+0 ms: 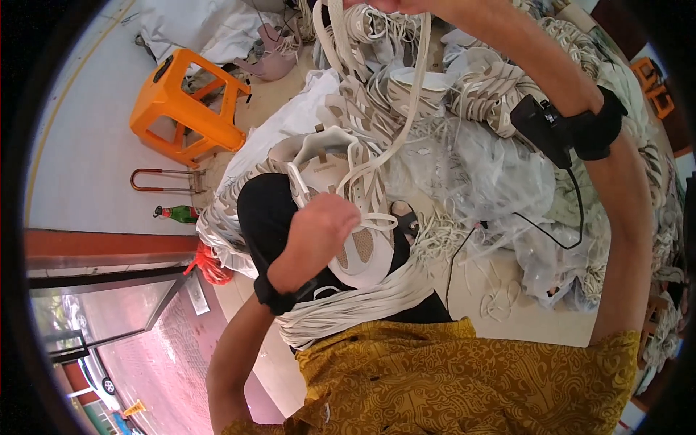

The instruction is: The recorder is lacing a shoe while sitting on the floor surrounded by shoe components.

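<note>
A beige and white sneaker [366, 250] rests on my lap, its toe toward me. My left hand [319, 232] is closed over its front part, fingers pinched at a loop of lace beside the eyelets. At the top edge my right hand [395, 6], partly cut off, is closed on a long cream shoelace [417, 94]. This lace runs in a slack curve from the shoe up to that hand, and more lace strands hang to its left. A thick bundle of cream shoelaces [355, 313] lies across my lap.
Stacked sneakers [493, 90] and clear plastic bags [507, 170] pile up ahead and to the right. Loose laces [500, 297] lie on the floor. An orange stool [185, 109], a green bottle [177, 213] and a red bag [210, 264] stand at the left. A black cable [580, 210] hangs from my right wrist device.
</note>
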Demonstrator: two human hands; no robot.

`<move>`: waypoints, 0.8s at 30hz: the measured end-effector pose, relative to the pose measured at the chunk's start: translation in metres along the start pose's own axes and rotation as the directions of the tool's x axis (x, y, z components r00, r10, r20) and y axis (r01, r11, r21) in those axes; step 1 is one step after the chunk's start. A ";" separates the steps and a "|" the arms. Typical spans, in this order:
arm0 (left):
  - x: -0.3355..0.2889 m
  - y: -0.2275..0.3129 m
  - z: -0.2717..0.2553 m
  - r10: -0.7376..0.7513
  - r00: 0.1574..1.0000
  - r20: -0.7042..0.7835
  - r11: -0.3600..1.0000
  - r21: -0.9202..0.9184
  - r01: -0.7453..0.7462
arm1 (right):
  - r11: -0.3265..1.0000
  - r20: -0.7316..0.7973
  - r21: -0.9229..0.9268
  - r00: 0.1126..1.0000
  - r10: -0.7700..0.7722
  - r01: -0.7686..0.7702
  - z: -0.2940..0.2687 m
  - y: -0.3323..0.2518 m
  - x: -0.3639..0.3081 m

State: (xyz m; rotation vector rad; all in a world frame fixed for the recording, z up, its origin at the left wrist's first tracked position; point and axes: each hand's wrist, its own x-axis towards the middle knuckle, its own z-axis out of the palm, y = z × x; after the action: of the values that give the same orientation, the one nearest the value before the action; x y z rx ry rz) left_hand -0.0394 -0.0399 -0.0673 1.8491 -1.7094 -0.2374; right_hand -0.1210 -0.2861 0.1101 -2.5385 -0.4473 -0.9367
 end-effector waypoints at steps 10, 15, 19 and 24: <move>0.005 0.014 0.041 0.219 0.904 0.366 0.809 0.449 -0.378 | 0.971 0.025 -0.069 0.973 -0.228 0.229 0.011 -0.003 0.000; 0.010 0.016 0.041 0.199 0.887 0.416 0.820 0.425 -0.384 | 0.998 0.046 0.006 0.997 -0.059 0.058 0.010 -0.003 -0.005; 0.006 0.016 0.046 0.194 0.888 0.416 0.768 0.498 -0.402 | 0.999 0.066 0.031 0.998 0.024 -0.026 0.008 -0.015 0.000; -0.001 0.019 0.062 0.109 0.916 0.387 0.732 0.592 -0.337 | 0.921 0.094 0.189 0.940 0.328 -0.340 0.020 -0.009 -0.008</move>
State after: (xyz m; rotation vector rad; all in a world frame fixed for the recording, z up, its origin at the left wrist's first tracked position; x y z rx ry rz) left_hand -0.0871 -0.0580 -0.1071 2.1214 -2.4702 0.2027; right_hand -0.1202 -0.2700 0.0933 -2.3591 -0.1093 -0.6522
